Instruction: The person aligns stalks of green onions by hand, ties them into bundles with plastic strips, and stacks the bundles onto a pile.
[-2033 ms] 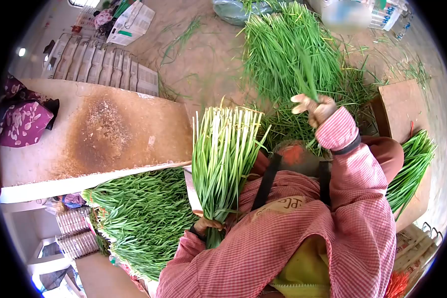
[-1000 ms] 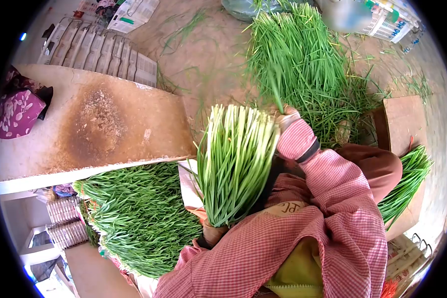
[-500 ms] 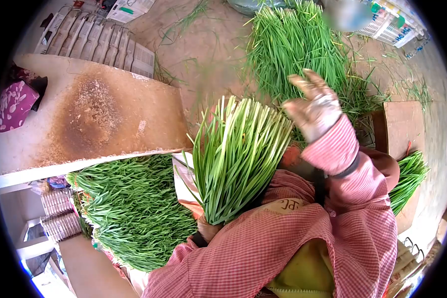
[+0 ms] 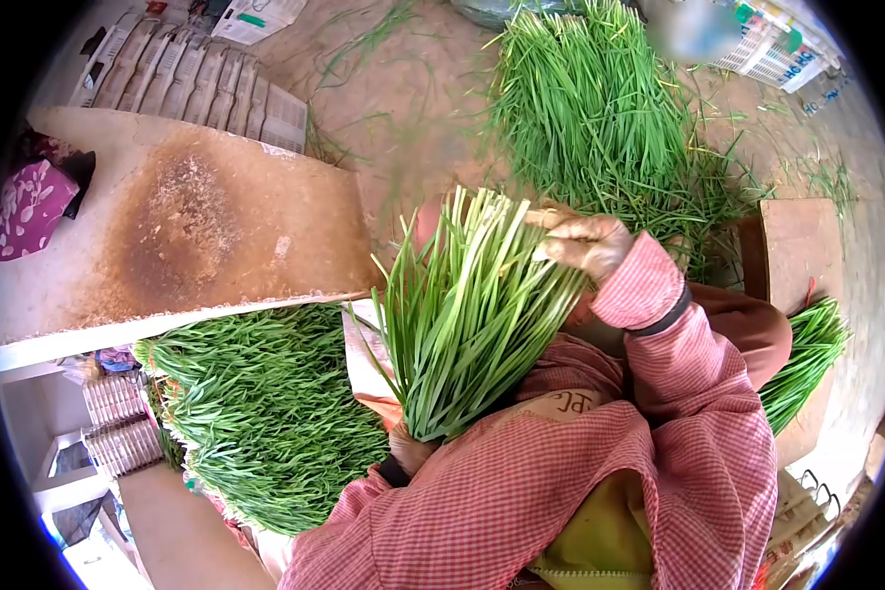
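Note:
A thick bunch of green stalks with pale cut ends at the top fans out in front of my body. My left hand is wrapped round its lower, leafy end, partly hidden by leaves and sleeve. At the upper right of the bunch, my right hand reaches in with its fingers at the pale ends; it touches them, but whether it pinches a stalk is hard to see. Beyond it, a big pile of green stalks lies on the floor.
A stained board stands at the left, with a large heap of green leaves below it. Stacked crates are at the upper left. A cardboard box and another green bunch are at the right. A white basket sits at the upper right.
The loose stalk my right hand held earlier is gone from it. After lifting with fingers spread, that hand has come down to the bunch's pale ends. My left hand keeps its hold.

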Action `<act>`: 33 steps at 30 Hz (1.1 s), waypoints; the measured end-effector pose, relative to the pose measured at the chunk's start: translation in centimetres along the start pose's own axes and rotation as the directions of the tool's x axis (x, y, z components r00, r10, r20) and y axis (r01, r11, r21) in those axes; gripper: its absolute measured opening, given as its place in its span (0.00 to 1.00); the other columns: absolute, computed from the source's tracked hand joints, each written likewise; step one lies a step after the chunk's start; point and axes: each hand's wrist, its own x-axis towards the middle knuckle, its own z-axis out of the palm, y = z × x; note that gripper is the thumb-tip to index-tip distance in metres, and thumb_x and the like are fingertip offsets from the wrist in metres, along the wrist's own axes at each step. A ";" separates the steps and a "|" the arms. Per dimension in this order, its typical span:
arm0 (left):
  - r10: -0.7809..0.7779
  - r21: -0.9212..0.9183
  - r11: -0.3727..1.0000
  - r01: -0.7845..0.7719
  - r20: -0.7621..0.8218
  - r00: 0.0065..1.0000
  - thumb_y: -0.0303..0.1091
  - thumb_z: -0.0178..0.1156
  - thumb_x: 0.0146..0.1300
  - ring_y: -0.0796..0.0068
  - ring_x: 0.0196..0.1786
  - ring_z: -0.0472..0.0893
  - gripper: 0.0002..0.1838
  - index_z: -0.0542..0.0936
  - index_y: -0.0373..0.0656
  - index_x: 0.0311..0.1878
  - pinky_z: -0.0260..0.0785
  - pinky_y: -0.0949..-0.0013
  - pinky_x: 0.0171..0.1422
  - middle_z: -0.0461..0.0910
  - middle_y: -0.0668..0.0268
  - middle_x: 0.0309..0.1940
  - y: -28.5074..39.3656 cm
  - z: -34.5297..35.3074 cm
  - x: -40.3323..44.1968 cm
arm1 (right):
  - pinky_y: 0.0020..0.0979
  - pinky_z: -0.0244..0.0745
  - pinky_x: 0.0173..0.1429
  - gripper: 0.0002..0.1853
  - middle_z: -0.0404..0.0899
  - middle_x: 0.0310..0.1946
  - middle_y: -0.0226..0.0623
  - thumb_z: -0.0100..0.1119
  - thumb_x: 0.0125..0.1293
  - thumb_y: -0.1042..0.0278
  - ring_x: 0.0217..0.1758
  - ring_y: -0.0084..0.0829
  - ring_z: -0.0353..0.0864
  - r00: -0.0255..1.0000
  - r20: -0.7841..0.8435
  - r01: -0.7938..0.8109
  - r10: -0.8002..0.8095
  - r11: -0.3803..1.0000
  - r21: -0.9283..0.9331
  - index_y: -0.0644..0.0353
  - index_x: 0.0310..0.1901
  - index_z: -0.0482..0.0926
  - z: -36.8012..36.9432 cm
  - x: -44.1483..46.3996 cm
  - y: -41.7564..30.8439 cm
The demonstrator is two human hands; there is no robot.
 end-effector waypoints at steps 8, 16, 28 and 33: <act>0.039 0.068 0.997 -0.039 0.008 0.999 0.34 0.52 0.58 0.61 0.53 0.71 0.18 0.72 0.38 0.51 0.59 0.56 0.62 0.73 0.57 0.51 -0.4 -0.2 -0.4 | 0.38 0.62 0.63 0.28 0.62 0.59 0.43 0.63 0.52 0.65 0.64 0.38 0.59 0.654 -0.736 -0.393 -0.172 0.755 -0.525 0.56 0.56 0.67 -9.6 -2.8 -3.8; 0.007 0.026 1.000 -0.006 -0.016 1.000 0.34 0.53 0.58 0.61 0.54 0.71 0.17 0.73 0.38 0.50 0.58 0.56 0.62 0.73 0.59 0.50 -0.5 2.2 -0.3 | 0.47 0.25 0.70 0.16 0.37 0.70 0.35 0.59 0.52 0.50 0.72 0.44 0.29 0.976 -0.094 -0.126 0.196 0.158 -0.979 0.40 0.43 0.80 5.2 0.8 -0.7; -0.001 0.092 0.996 0.015 -0.141 0.990 0.35 0.56 0.55 0.60 0.55 0.70 0.21 0.71 0.36 0.51 0.56 0.56 0.63 0.73 0.56 0.50 0.1 4.3 -1.0 | 0.43 0.31 0.71 0.04 0.59 0.63 0.44 0.66 0.45 0.72 0.71 0.42 0.41 0.949 0.169 0.309 -0.265 0.693 -0.651 0.56 0.26 0.83 -0.6 -9.8 -3.7; 0.023 0.196 0.981 0.001 -0.120 0.993 0.43 0.58 0.55 0.62 0.53 0.71 0.25 0.71 0.36 0.51 0.59 0.58 0.62 0.74 0.55 0.49 0.4 4.4 -1.1 | 0.34 0.72 0.53 0.13 0.70 0.50 0.48 0.56 0.58 0.71 0.58 0.38 0.66 0.717 -0.696 -0.119 0.037 0.990 -0.069 0.66 0.44 0.75 -11.0 -12.4 -8.3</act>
